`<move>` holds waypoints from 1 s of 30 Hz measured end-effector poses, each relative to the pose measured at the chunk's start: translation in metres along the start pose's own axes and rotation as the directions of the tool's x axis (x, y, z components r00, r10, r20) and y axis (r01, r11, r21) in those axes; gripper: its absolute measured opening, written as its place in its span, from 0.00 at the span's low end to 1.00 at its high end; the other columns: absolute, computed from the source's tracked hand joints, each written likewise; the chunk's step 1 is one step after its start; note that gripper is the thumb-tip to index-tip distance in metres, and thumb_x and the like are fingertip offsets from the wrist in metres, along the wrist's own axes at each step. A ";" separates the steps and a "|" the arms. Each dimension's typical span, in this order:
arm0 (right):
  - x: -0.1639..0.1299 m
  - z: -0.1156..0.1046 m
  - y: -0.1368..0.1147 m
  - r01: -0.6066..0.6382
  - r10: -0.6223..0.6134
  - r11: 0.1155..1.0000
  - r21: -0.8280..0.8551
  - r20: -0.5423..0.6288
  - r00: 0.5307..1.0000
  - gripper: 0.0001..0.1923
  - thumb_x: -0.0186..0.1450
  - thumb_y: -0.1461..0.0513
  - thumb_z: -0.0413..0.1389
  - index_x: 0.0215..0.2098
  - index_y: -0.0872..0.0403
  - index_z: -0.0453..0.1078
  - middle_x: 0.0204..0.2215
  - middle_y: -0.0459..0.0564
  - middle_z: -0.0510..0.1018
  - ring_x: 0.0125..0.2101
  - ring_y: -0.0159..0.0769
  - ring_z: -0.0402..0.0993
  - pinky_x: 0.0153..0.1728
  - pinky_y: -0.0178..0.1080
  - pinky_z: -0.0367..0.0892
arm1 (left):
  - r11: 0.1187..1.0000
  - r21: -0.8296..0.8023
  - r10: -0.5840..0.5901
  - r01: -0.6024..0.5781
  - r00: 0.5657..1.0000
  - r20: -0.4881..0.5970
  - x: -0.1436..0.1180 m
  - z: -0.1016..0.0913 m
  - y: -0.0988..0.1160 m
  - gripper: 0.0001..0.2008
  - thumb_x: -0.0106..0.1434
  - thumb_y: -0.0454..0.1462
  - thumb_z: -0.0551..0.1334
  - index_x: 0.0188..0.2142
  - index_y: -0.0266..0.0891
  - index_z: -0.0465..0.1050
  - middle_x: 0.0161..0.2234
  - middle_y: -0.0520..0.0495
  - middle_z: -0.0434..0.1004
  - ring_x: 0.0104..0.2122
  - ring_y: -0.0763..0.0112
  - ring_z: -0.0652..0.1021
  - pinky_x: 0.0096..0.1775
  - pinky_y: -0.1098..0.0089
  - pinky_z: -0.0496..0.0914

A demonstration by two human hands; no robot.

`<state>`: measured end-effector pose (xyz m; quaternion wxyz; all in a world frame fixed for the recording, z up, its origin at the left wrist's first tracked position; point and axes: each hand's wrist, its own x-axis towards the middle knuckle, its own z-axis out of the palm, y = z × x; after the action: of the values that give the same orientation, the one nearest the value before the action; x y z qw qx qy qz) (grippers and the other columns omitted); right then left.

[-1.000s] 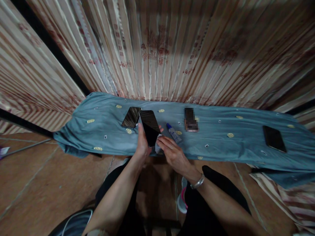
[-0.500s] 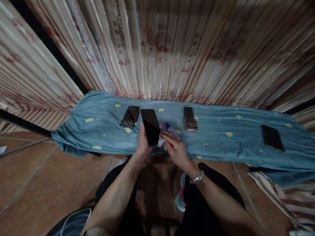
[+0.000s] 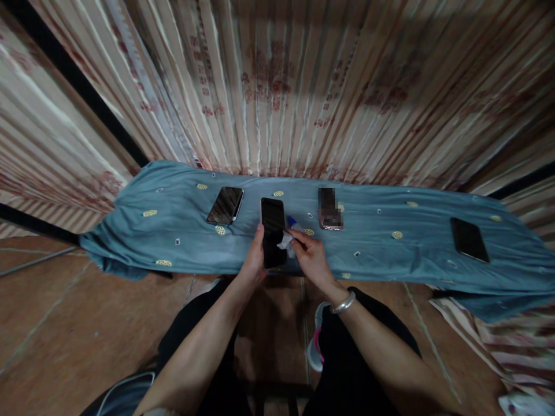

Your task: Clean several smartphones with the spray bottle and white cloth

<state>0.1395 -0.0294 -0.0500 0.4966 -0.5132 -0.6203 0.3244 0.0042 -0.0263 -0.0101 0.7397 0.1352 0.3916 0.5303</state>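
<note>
My left hand (image 3: pixel 255 260) grips a black phone (image 3: pixel 273 231) by its lower left edge, holding it screen up over the near edge of the blue cloth (image 3: pixel 381 248). My right hand (image 3: pixel 311 259) pinches a small white wipe (image 3: pixel 285 240) against the right side of the phone's screen. A small bottle with a blue cap (image 3: pixel 292 222) lies on the cloth just behind the wipe, mostly hidden by my fingers. A silver bangle sits on my right wrist.
Three more phones lie on the cloth: one at the left (image 3: pixel 225 205), one at the middle (image 3: pixel 329 209), one at the far right (image 3: pixel 469 239). A striped curtain (image 3: pixel 277 86) hangs behind. My knees and a shoe (image 3: pixel 315 346) are over the brown tiled floor.
The phone has turned from tilted to nearly straight upright in my left hand. My right hand has moved the wipe up along the phone's right side. The view has shifted slightly.
</note>
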 end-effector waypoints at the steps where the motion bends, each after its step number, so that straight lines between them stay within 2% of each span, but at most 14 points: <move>1: 0.002 -0.001 0.000 -0.016 0.016 1.000 0.011 -0.012 1.000 0.18 0.64 0.62 0.53 0.48 0.49 0.79 0.46 0.48 0.84 0.47 0.42 0.80 0.52 0.48 0.73 | 1.000 0.012 -0.019 0.019 1.000 -0.002 -0.001 0.000 -0.001 0.24 0.71 0.49 0.52 0.42 0.33 0.80 0.37 0.40 0.85 0.42 0.59 0.83 0.50 0.61 0.75; 4: 0.010 -0.007 0.001 -0.054 0.056 0.998 0.044 -0.042 0.998 0.18 0.62 0.61 0.53 0.46 0.50 0.80 0.44 0.48 0.85 0.45 0.41 0.80 0.51 0.46 0.73 | 0.996 0.038 -0.074 0.075 0.997 -0.008 -0.002 0.000 -0.006 0.24 0.72 0.49 0.50 0.42 0.34 0.79 0.33 0.41 0.84 0.35 0.62 0.83 0.45 0.60 0.78; 8: 0.021 -0.015 0.002 -0.091 0.101 0.988 0.125 -0.078 0.992 0.17 0.60 0.58 0.55 0.44 0.50 0.80 0.40 0.46 0.85 0.40 0.40 0.80 0.48 0.45 0.73 | 0.993 0.027 -0.114 0.113 0.994 0.006 -0.003 -0.001 -0.013 0.20 0.69 0.49 0.56 0.44 0.35 0.78 0.32 0.43 0.83 0.29 0.66 0.82 0.42 0.61 0.80; 11: 0.028 -0.020 0.004 -0.126 0.155 0.967 0.220 -0.120 0.981 0.16 0.58 0.57 0.57 0.42 0.50 0.81 0.37 0.45 0.85 0.39 0.39 0.79 0.45 0.43 0.73 | 0.989 0.013 -0.151 0.150 0.988 0.024 -0.005 -0.001 -0.016 0.20 0.70 0.48 0.56 0.49 0.36 0.76 0.37 0.42 0.84 0.35 0.62 0.83 0.43 0.57 0.80; 14: 0.034 -0.025 0.006 -0.160 0.219 0.935 0.315 -0.158 0.963 0.15 0.56 0.56 0.58 0.40 0.51 0.80 0.32 0.44 0.83 0.34 0.36 0.78 0.39 0.39 0.72 | 0.981 -0.029 -0.191 0.193 0.979 0.074 -0.006 0.002 -0.017 0.21 0.71 0.47 0.54 0.53 0.37 0.75 0.41 0.39 0.84 0.41 0.58 0.83 0.46 0.54 0.78; 19: 0.039 -0.039 0.010 -0.159 0.277 0.863 0.480 -0.187 0.942 0.13 0.52 0.56 0.61 0.35 0.50 0.79 0.27 0.44 0.82 0.31 0.36 0.78 0.34 0.37 0.71 | 0.972 -0.085 -0.209 0.217 0.973 0.099 -0.002 0.008 -0.014 0.27 0.72 0.50 0.48 0.54 0.35 0.74 0.42 0.37 0.83 0.42 0.56 0.83 0.48 0.50 0.76; 23: 0.038 -0.049 0.014 -0.238 0.339 0.835 0.496 -0.124 0.933 0.13 0.51 0.54 0.62 0.31 0.51 0.78 0.27 0.45 0.83 0.30 0.37 0.78 0.35 0.38 0.72 | 0.978 -0.128 -0.157 0.166 0.984 0.079 0.004 0.015 -0.007 0.28 0.72 0.51 0.47 0.50 0.33 0.75 0.37 0.40 0.84 0.37 0.59 0.83 0.48 0.52 0.76; 26: 0.034 -0.055 0.014 -0.311 0.372 0.858 0.409 -0.077 0.925 0.15 0.49 0.51 0.65 0.30 0.52 0.79 0.29 0.46 0.84 0.32 0.37 0.79 0.37 0.38 0.72 | 0.981 -0.150 -0.115 0.121 0.992 0.050 0.009 0.021 -0.004 0.27 0.72 0.50 0.48 0.48 0.33 0.76 0.34 0.42 0.84 0.35 0.62 0.83 0.49 0.56 0.76; 28: 0.030 -0.057 0.012 -0.358 0.381 0.866 0.350 0.002 0.924 0.17 0.50 0.49 0.67 0.30 0.53 0.80 0.31 0.48 0.85 0.34 0.37 0.79 0.39 0.38 0.73 | 0.983 -0.155 -0.095 0.099 0.995 0.033 0.012 0.025 -0.004 0.26 0.73 0.49 0.48 0.47 0.32 0.77 0.34 0.42 0.83 0.34 0.64 0.82 0.49 0.60 0.75; 30: 0.025 -0.057 0.007 -0.433 0.412 0.836 0.336 0.136 0.901 0.19 0.52 0.47 0.67 0.29 0.54 0.81 0.32 0.49 0.85 0.34 0.36 0.80 0.40 0.37 0.73 | 0.982 -0.160 -0.091 0.096 0.995 0.039 0.016 0.027 -0.006 0.26 0.73 0.49 0.49 0.46 0.31 0.77 0.34 0.42 0.83 0.34 0.65 0.82 0.48 0.64 0.75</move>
<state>0.1965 -0.0096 -0.0326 0.4797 -0.5284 -0.4363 0.5480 0.0303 -0.0081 -0.0029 0.7784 0.0647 0.3415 0.5228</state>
